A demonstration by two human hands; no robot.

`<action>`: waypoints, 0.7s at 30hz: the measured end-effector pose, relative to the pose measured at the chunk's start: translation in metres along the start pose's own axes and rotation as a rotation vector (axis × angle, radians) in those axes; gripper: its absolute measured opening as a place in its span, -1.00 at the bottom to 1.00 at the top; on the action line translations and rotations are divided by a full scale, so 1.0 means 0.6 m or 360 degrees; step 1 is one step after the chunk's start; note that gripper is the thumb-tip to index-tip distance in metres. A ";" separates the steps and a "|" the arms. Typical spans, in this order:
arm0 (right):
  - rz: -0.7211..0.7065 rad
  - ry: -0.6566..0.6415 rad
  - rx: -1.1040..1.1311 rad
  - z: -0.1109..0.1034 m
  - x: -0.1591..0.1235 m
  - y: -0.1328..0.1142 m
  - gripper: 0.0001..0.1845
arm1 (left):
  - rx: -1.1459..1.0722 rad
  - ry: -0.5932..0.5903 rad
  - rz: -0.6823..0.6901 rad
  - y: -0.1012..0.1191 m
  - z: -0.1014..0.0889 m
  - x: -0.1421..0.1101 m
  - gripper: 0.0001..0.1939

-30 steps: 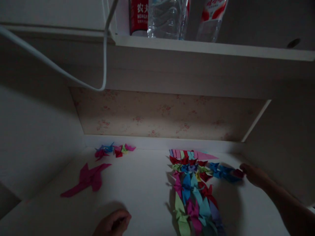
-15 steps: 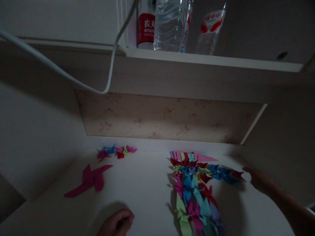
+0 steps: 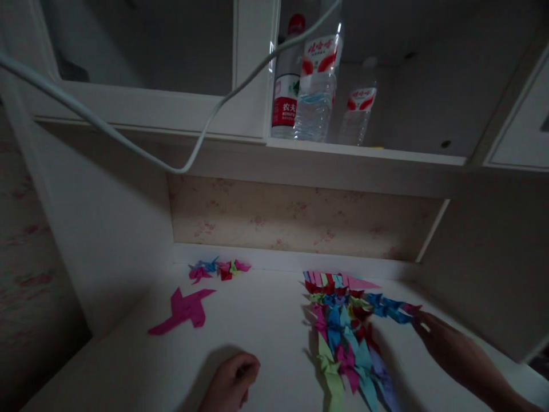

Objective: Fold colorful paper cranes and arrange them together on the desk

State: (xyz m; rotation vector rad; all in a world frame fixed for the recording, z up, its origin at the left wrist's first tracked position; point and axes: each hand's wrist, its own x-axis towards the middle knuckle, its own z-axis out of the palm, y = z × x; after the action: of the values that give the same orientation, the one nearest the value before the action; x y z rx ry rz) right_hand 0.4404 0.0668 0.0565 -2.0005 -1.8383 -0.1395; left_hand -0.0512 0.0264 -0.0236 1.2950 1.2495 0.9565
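Observation:
On the right of the white desktop, colourful folded paper cranes (image 3: 343, 326) stand in tight rows. A short line of blue paper cranes (image 3: 388, 306) reaches out to their right and ends in a purple paper crane (image 3: 410, 309). The fingers of my right hand (image 3: 433, 332) close on this end crane; their tips are partly hidden in the dim light. My left hand (image 3: 234, 377) is curled into a loose fist at the lower middle, with nothing visible in it. A large magenta folded paper piece (image 3: 184, 311) lies to its upper left.
More small paper cranes (image 3: 218, 269) lie at the back left by the wall. Overhead, a shelf (image 3: 364, 153) holds several plastic bottles (image 3: 315, 97). A white cable (image 3: 189, 163) hangs across the upper left. A side panel (image 3: 480, 263) stands to the right.
My right hand has moved in to the left and reached the purple end crane. My left hand stays curled. The whole view has shifted, showing more of the shelf and bottles.

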 end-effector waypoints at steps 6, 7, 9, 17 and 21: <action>0.0103 -0.0316 0.1071 -0.030 -0.136 -0.284 -0.62 | 0.0082 -0.0009 0.0028 0.009 0.006 -0.007 -0.61; 0.0148 -0.0417 0.1267 -0.022 -0.154 -0.330 -0.59 | 0.0091 -0.0013 0.0038 0.011 0.006 -0.009 -0.63; 0.0291 -0.0602 0.1664 0.007 -0.178 -0.413 -0.52 | 0.0112 -0.0009 0.0040 0.016 0.008 -0.011 -0.65; 0.0218 -0.0568 0.1998 0.202 -0.191 -0.574 -0.39 | 0.0205 -0.0013 0.0173 0.031 0.005 -0.016 -0.79; 0.0177 -0.0521 0.1847 0.239 -0.205 -0.569 -0.37 | 0.0318 0.0008 0.0228 0.029 0.005 -0.017 -0.81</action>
State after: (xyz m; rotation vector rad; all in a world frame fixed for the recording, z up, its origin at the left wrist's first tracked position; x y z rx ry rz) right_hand 0.0648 0.0187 -0.0365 -1.2761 -1.3881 1.0830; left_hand -0.0474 0.0174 -0.0056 1.5563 1.2953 0.9534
